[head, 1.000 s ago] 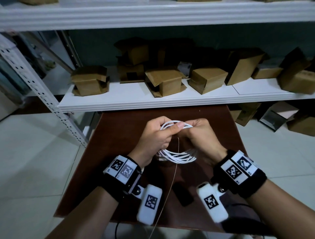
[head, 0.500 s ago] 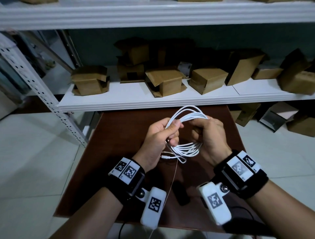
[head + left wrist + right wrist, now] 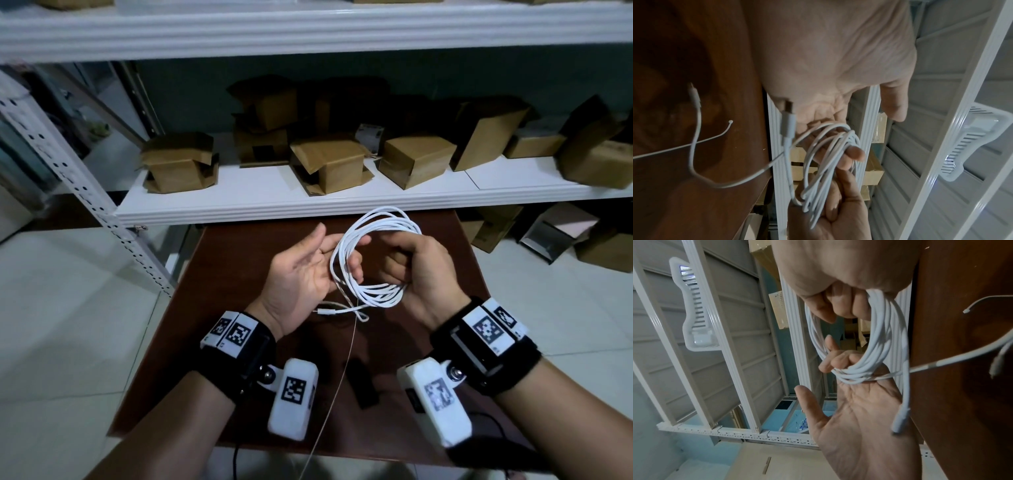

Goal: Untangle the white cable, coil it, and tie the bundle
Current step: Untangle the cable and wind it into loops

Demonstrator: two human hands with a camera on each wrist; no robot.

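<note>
Untangled and coiled, by the look of it, but not yet tied: thin white rubbery cable (image 3: 373, 260) in loops at centre frame above the dark brown table (image 3: 239, 267), gripped by curled right hand (image 3: 421, 270), draped over half-open, lightly hooked left hand (image 3: 301, 274), connector ends dangling.

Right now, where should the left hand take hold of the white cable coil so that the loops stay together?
Probably on the coil's left arc, opposite the right hand, which grips the right side. The left hand lies palm-up with fingers under the strands, so closing them around all loops, coming from the left, should keep the bundle gathered.
</note>
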